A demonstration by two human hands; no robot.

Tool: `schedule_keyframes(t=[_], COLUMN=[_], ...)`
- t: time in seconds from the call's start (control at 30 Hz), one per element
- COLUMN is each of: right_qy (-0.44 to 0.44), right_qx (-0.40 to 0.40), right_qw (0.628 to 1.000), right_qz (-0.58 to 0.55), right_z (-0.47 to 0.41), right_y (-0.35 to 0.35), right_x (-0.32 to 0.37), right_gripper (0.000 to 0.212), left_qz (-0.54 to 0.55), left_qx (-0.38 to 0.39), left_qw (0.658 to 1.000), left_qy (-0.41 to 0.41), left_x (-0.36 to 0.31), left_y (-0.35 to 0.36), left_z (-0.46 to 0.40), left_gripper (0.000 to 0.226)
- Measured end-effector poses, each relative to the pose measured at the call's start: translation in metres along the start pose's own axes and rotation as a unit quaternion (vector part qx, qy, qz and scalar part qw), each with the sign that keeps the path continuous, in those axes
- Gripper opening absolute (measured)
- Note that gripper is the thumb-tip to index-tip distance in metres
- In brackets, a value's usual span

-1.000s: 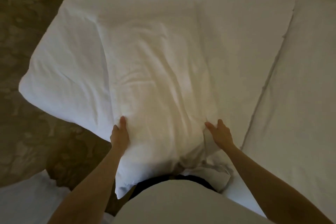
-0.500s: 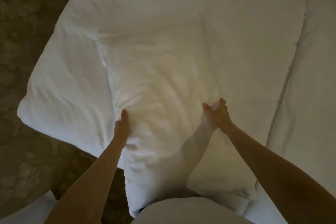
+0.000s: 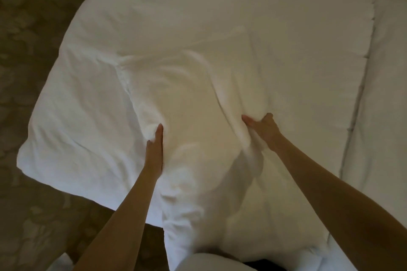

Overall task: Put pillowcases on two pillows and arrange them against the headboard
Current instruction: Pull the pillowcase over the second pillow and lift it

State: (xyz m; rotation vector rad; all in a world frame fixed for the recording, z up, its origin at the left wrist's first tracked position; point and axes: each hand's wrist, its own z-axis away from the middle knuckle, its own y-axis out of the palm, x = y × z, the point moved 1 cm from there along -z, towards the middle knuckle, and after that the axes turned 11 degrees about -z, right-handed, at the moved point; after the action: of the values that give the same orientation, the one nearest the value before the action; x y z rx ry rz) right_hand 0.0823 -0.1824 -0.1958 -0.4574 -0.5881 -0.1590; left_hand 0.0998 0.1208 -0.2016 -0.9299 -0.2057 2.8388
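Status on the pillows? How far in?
Early. In hand: left hand and right hand grip the sides of one pillow lying on the bed, apparently working its case on. Nothing looks finished. No second pillow visible; no headboard arrangement yet.

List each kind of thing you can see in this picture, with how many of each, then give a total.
Pillow in its pillowcase: 1
White bed: 1
Second white bed alongside: 1
Hands: 2, the left hand and the right hand, both gripping the pillow's sides
Total: 5
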Motion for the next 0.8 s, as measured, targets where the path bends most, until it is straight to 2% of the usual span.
schedule_keyframes(t=[0.23,0.33,0.43,0.57,0.7,0.8], right_qy=[-0.076,-0.093,-0.123,-0.176,-0.229,-0.272], right_qx=[-0.057,-0.075,-0.089,-0.107,-0.137,-0.158], right_qw=[0.995,0.991,0.982,0.962,0.937,0.919], right_qz=[-0.035,-0.068,-0.114,-0.178,-0.227,-0.239], right_z=[0.051,0.077,0.109,0.144,0.184,0.216], right_y=[-0.030,-0.057,-0.096,-0.148,-0.217,-0.280], right_x=[-0.002,-0.016,-0.029,-0.048,-0.075,-0.105], right_gripper=[0.081,0.081,0.084,0.083,0.077,0.074], left_qz=[0.037,0.025,-0.022,-0.073,-0.081,-0.092], left_qx=[-0.048,-0.025,-0.013,0.010,0.035,0.052], left_qw=[0.998,0.998,0.995,0.987,0.970,0.961], left_qy=[0.034,0.050,0.094,0.146,0.226,0.255], left_x=[-0.018,-0.015,-0.024,-0.041,-0.044,-0.037], left_y=[0.007,0.016,0.032,0.064,0.117,0.163], left_z=[0.060,0.083,0.112,0.151,0.210,0.263], left_gripper=[0.048,0.048,0.052,0.081,0.058,0.072])
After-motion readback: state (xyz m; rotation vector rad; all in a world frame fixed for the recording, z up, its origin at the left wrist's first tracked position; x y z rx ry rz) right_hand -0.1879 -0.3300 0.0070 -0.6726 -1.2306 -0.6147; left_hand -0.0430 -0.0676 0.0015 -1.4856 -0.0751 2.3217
